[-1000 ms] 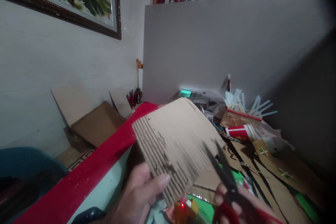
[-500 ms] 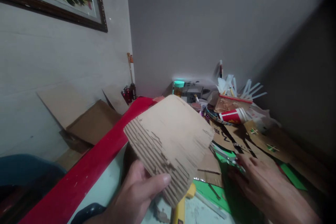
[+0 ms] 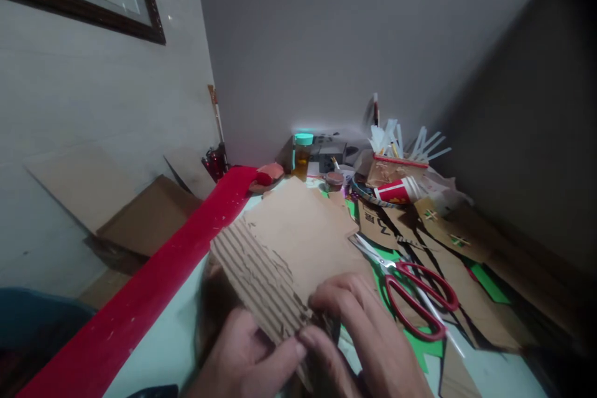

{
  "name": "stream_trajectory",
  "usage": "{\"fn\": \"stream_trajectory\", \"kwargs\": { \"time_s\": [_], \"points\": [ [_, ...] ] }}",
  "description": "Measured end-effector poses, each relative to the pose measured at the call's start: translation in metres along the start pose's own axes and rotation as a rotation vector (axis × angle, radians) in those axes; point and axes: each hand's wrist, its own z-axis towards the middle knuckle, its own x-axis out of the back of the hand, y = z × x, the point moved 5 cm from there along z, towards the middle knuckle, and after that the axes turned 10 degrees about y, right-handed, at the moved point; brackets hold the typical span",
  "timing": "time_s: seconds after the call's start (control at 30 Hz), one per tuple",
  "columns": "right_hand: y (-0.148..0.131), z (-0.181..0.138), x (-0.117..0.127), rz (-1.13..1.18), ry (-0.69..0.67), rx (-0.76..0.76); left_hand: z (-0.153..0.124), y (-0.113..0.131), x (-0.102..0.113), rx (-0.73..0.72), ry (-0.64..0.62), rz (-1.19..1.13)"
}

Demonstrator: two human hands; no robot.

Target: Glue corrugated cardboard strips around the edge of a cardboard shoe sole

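A piece of corrugated cardboard [image 3: 303, 230] is held up in front of me, tilted, its ridges bared along the left and lower side. My left hand [image 3: 256, 348] grips the lower edge, thumb on the ridged face. At the lower right corner my right hand [image 3: 359, 329] pinches the ragged surface between thumb and fingers. Just right of that hand lie red-handled scissors [image 3: 410, 286], their blades slightly apart, on green sheet and cardboard scraps. My right palm hides part of the cardboard's right edge.
A red strip [image 3: 153, 280] runs along the table's left side. Farther back stand a jar with a turquoise lid [image 3: 303, 155], a box of white strips [image 3: 398, 168] and a red paper cup [image 3: 396, 191]. Cut cardboard pieces [image 3: 466, 292] lie to the right.
My right hand has let go of the scissors, which now lie on the table, and has moved left onto the cardboard. The view has shifted slightly right and down.
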Motion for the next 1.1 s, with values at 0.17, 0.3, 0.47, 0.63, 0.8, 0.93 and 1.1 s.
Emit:
{"fn": "stream_trajectory", "kwargs": {
  "time_s": [0.17,0.3,0.47,0.63,0.8,0.93,1.1],
  "points": [
    [0.007,-0.009,0.0,0.005,-0.028,-0.001,-0.001,0.004,-0.007,-0.045,-0.083,0.004],
    [0.005,-0.008,0.004,0.018,0.041,-0.002,-0.006,0.012,-0.01,-0.02,-0.124,-0.082],
    [0.005,-0.007,0.004,0.009,0.092,-0.045,-0.006,0.01,-0.011,0.035,-0.161,-0.076],
    [0.008,-0.004,0.008,0.121,-0.01,-0.16,-0.001,0.003,-0.01,0.06,-0.176,-0.148],
    [0.012,-0.002,0.014,0.195,-0.027,-0.306,-0.001,0.002,-0.011,0.056,-0.23,-0.168],
    [0.009,-0.002,0.016,0.191,-0.007,-0.266,-0.003,0.007,-0.016,0.023,-0.298,-0.135],
    [0.003,-0.003,0.012,0.026,-0.04,-0.125,-0.004,0.012,-0.022,-0.069,-0.345,-0.012]
  ]
}}
